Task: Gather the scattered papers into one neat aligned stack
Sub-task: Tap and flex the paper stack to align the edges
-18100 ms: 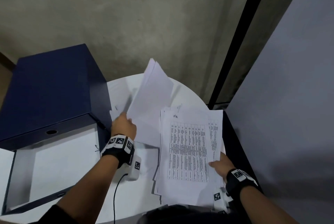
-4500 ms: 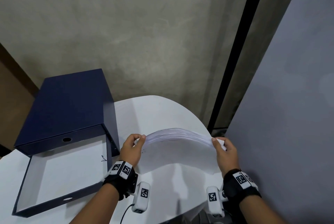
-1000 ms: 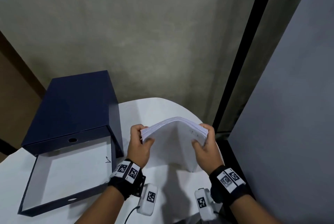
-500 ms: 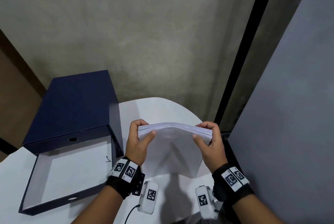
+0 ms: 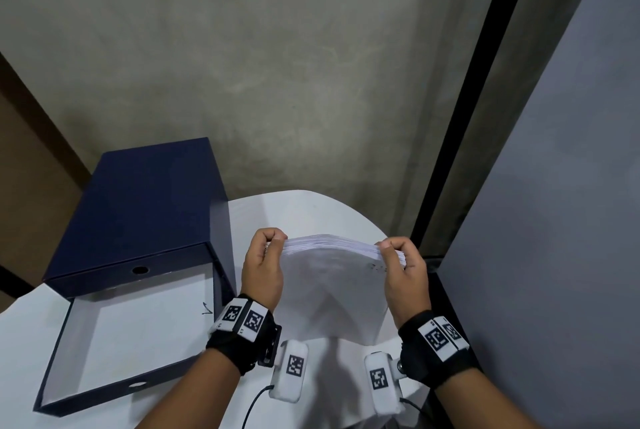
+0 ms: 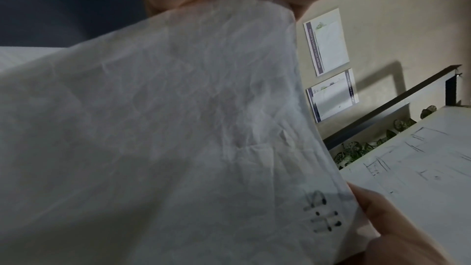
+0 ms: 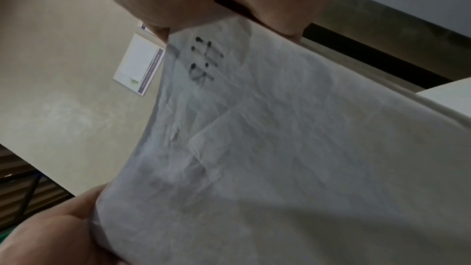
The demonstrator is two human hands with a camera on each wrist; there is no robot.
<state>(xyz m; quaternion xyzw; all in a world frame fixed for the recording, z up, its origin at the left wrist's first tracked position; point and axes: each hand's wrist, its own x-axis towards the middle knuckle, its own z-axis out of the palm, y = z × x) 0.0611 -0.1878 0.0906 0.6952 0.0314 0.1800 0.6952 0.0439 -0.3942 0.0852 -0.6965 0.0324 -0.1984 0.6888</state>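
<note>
I hold one thick stack of white papers (image 5: 329,283) upright over the white table (image 5: 304,210), its lower edge near the tabletop. My left hand (image 5: 268,248) pinches the stack's top left corner. My right hand (image 5: 394,252) pinches the top right corner. The top edge bows slightly upward between the hands. In the left wrist view the creased back sheet of the stack (image 6: 165,128) fills the frame, with dark ink showing through near the far corner. In the right wrist view the stack (image 7: 293,148) hangs from my fingers, with the same ink marks beside them.
A dark blue box file (image 5: 138,214) stands open at the left, its flap (image 5: 131,335) lying flat on the table. A grey partition (image 5: 554,221) rises close on the right. A concrete wall lies behind the table.
Both hands have moved apart along the stack's top edge to its corners, so the papers stand wider and flatter than half a second ago.
</note>
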